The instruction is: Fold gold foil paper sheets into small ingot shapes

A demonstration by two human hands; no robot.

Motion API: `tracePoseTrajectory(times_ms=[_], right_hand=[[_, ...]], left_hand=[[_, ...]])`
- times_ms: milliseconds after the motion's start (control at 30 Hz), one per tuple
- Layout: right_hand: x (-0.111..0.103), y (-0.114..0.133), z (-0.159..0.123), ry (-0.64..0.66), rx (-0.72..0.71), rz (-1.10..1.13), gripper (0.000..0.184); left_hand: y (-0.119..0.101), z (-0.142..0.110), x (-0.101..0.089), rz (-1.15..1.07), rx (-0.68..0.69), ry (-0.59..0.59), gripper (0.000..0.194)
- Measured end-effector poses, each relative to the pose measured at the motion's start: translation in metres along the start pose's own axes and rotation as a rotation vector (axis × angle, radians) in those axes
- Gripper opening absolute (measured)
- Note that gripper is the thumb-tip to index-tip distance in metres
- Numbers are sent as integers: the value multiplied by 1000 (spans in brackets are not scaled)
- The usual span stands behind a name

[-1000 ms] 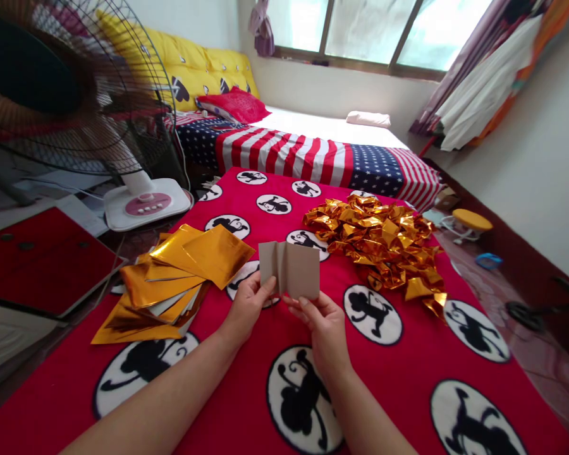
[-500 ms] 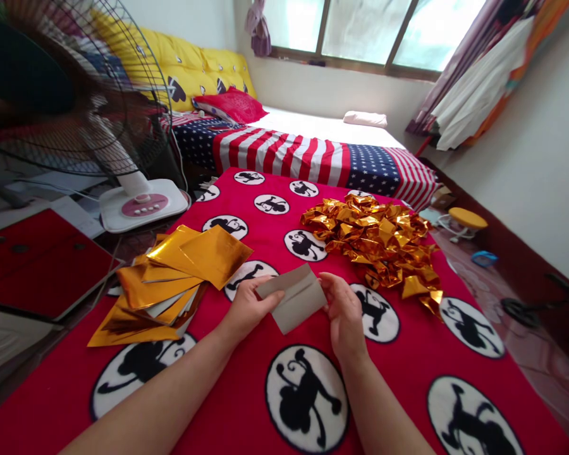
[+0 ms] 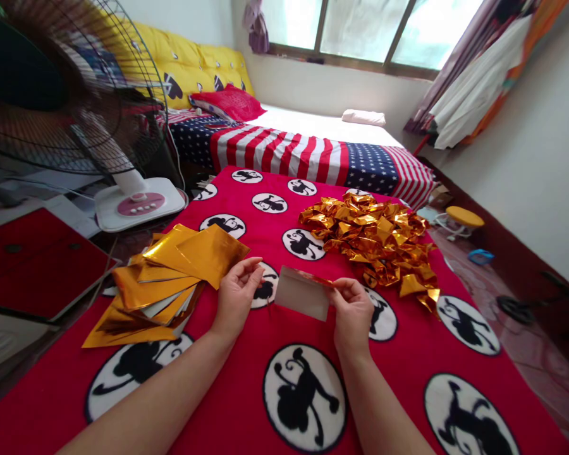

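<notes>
My right hand (image 3: pixel 353 313) pinches the right end of a foil paper sheet (image 3: pixel 302 297) between thumb and fingers. The grey back of the sheet faces me, and a narrow folded strip of shiny foil runs along its upper edge. To the left of the sheet, apart from it, is my left hand (image 3: pixel 239 291), its thumb and fingertips drawn together with nothing visible in them. Close beyond that hand lies a loose stack of flat gold foil sheets (image 3: pixel 164 278). A heap of folded gold foil pieces (image 3: pixel 370 234) rests past my right hand.
A red cloth with monkey prints (image 3: pixel 227 392) covers the surface under my hands. On the left stands a fan (image 3: pixel 140 196), its blades blurred. Behind are a bed with a flag-pattern cover (image 3: pixel 284 148) and a window. A yellow stool (image 3: pixel 464 216) is at the right.
My left hand has let go of the sheet and moved left. The sheet has turned, and its upper edge now shows a folded foil strip, held by my right hand alone.
</notes>
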State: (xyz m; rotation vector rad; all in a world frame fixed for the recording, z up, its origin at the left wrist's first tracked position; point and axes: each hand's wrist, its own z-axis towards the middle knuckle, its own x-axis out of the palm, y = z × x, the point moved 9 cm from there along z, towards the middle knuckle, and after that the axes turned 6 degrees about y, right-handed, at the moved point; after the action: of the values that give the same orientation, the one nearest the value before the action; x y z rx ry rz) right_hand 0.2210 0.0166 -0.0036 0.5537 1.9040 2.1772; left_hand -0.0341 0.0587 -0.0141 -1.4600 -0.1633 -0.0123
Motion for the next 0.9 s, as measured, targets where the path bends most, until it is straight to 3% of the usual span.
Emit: tracePoseTrajectory(times_ms=[167, 267, 333, 467, 600, 667, 800, 900], right_hand=[[-10, -6, 3, -119, 54, 159, 32], [-5, -11, 1, -84, 102, 180, 33], [1, -14, 0, -24, 127, 150, 31], [8, -18, -2, 51, 155, 78, 27], [-2, -17, 0, -57, 121, 125, 27], [-6, -17, 2, -92, 102, 153, 28], [-7, -20, 4, -106, 92, 151, 30], [-6, -22, 4, -105, 93, 144, 31]], left_hand=[[-47, -16, 9, 358, 317, 42, 19], [-71, -36, 31, 448, 531, 228, 17], [-74, -46, 45, 458, 591, 358, 20], [-62, -42, 54, 503, 547, 429, 24], [-56, -27, 37, 586, 500, 307, 19], [-55, -19, 30, 646, 475, 309, 21], [-41, -15, 36, 783, 364, 598, 24], [-33, -18, 40, 907, 302, 710, 23]])
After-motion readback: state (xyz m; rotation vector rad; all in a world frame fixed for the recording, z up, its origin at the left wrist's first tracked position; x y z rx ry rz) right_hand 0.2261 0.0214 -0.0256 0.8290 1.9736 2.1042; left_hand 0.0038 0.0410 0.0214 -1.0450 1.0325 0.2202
